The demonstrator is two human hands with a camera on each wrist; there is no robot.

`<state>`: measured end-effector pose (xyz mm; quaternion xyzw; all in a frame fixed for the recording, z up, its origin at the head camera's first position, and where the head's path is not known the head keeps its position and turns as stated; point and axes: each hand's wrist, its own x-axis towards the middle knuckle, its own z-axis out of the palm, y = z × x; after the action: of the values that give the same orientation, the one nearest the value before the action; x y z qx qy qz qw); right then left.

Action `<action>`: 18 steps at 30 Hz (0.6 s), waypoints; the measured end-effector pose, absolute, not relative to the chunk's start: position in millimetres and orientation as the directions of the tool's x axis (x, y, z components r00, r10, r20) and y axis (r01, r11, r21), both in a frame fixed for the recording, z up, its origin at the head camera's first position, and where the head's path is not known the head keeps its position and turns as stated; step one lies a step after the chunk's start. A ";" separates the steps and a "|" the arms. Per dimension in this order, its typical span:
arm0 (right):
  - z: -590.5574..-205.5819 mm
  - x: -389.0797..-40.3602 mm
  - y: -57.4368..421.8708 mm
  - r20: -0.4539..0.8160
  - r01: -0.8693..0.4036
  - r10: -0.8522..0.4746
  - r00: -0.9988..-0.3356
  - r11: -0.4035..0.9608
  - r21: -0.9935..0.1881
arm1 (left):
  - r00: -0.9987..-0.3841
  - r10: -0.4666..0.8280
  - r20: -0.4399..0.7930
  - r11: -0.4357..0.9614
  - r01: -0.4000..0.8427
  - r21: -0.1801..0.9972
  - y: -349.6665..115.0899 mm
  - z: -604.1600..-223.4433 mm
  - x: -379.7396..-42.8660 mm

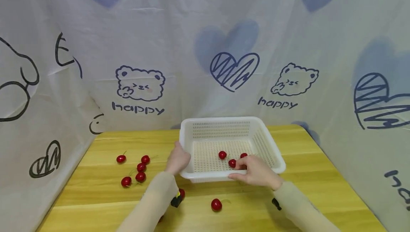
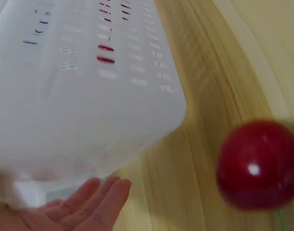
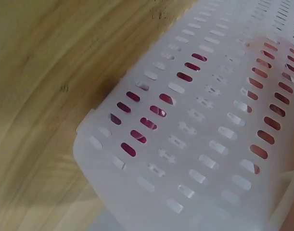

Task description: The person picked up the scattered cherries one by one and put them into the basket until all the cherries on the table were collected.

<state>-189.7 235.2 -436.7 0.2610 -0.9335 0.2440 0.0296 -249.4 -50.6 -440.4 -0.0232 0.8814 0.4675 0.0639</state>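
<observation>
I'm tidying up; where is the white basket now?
In the head view, the white basket is right of centre, near the table's far edge; the left hand is at its left side.

Soft even light, faint shadows, white glint on blurred cherry (image 2: 258, 165)

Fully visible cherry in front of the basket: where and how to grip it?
Probably pinch the cherry by its round body, on near and far sides, coming from above: its top is uncovered, the basket doesn't touch it, and the thin stem points right, clear of both sides.
</observation>
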 end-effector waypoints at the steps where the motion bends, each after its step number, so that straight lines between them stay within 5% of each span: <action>1: -435.9 -190.9 234.0 0.178 -0.505 -0.479 -0.860 0.741 -0.443 | -0.990 0.034 -0.136 0.557 -0.094 0.825 -54.3 -439.8 -248.8; 7: -432.3 -195.6 228.4 0.148 -0.515 -0.510 -0.847 0.720 -0.466 | -0.987 0.113 -0.116 0.571 -0.031 0.820 -79.6 -434.0 -241.1; 18: -432.8 -194.6 234.0 0.155 -0.495 -0.485 -0.861 0.726 -0.478 | -0.980 0.102 0.171 0.765 0.188 0.616 -139.9 -431.2 -224.7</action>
<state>-194.6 234.0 -432.8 0.2638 -0.9288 0.2600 0.0097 -224.7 -139.9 -431.2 0.0774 0.9372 0.3341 -0.0637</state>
